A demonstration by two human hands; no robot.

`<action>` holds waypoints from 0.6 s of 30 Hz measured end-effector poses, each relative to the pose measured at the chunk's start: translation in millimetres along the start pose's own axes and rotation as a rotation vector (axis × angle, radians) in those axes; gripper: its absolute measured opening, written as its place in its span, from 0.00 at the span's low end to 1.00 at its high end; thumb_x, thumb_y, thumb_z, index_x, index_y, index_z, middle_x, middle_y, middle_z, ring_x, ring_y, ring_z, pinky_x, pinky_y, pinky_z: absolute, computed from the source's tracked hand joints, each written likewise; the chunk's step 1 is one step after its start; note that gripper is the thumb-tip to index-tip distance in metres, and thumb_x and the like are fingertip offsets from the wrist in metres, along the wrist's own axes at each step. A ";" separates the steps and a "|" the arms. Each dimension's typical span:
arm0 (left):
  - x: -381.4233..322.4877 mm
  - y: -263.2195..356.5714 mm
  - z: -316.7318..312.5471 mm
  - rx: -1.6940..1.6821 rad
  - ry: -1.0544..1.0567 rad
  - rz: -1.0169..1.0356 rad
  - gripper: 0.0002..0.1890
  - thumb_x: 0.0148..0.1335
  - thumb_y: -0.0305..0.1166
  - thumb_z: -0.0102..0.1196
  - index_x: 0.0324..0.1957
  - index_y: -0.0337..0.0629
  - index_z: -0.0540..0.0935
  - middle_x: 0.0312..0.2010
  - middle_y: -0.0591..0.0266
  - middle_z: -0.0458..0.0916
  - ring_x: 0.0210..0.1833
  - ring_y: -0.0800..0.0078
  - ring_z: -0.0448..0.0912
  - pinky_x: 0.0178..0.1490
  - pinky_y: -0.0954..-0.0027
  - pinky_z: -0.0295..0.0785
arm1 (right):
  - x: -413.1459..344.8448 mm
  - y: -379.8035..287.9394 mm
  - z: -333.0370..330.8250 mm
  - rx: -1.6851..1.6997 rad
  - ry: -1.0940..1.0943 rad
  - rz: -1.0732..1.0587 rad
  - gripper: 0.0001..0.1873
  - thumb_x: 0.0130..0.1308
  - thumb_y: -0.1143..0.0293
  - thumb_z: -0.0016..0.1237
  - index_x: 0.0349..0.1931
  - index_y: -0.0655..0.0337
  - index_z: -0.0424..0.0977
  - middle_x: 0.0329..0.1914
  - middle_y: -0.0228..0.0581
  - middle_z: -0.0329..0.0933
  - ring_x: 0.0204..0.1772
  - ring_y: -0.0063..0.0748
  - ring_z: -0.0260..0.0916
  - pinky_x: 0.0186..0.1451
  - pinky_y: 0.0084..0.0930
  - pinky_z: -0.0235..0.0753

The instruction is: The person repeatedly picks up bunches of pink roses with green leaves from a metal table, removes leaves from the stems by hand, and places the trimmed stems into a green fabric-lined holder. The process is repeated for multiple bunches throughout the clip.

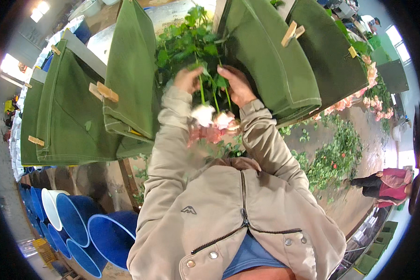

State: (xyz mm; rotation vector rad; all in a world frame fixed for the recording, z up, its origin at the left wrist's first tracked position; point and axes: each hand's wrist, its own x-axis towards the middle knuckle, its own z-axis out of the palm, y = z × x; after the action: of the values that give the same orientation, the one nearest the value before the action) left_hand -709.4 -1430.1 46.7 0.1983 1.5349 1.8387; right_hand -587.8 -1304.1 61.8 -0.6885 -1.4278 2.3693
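Observation:
Between two green cloth-covered partitions, my left hand [188, 79] grips the bunch of roses from the left side, its thumb on the green stems [202, 90]. My right hand [238, 84] curls around stems on the bunch's right side, its fingers partly hidden behind them. Leafy green foliage [192, 42] spreads beyond both hands. On the near side, toward my jacket, hang a white rose bloom [203, 115] and a pale pink rose bloom [225, 120]. Darker pink blooms [206, 134] below them are blurred.
Green cloth partitions [131, 77] [266, 52] flank my arms, with wooden clothespins [103, 91] on them. Blue buckets [112, 234] and a white bucket [52, 206] stand at lower left. Cut foliage [332, 157] litters the floor at right, near a person [388, 187]. Peach roses [343, 104] lie beyond the right partition.

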 end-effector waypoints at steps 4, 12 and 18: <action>-16.3 16.1 -9.1 -0.226 -0.197 0.113 0.09 0.61 0.35 0.47 0.32 0.39 0.72 0.22 0.63 0.72 0.19 0.76 0.69 0.19 0.74 0.62 | -3.1 -7.9 14.5 0.169 -0.120 0.053 0.10 0.57 0.66 0.51 0.38 0.56 0.72 0.30 0.27 0.74 0.31 0.18 0.69 0.26 0.17 0.65; -14.0 18.4 -10.8 -0.347 -0.217 -0.083 0.07 0.60 0.32 0.48 0.34 0.39 0.74 0.25 0.60 0.76 0.23 0.73 0.73 0.24 0.74 0.67 | 5.6 -5.8 15.3 0.109 0.003 0.024 0.07 0.56 0.68 0.51 0.34 0.58 0.73 0.20 0.27 0.70 0.16 0.17 0.62 0.16 0.15 0.59; -2.8 2.9 -7.1 0.066 -0.051 0.007 0.11 0.60 0.36 0.49 0.34 0.35 0.72 0.15 0.61 0.71 0.15 0.74 0.70 0.15 0.74 0.60 | 27.4 11.8 -1.8 -0.304 0.063 -0.209 0.14 0.50 0.66 0.54 0.35 0.66 0.75 0.23 0.33 0.74 0.20 0.23 0.67 0.22 0.22 0.66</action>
State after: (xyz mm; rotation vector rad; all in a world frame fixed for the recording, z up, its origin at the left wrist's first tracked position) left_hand -712.4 -1437.6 48.3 0.2790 1.5625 1.7764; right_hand -610.0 -1295.2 43.8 -0.6433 -1.7580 1.9786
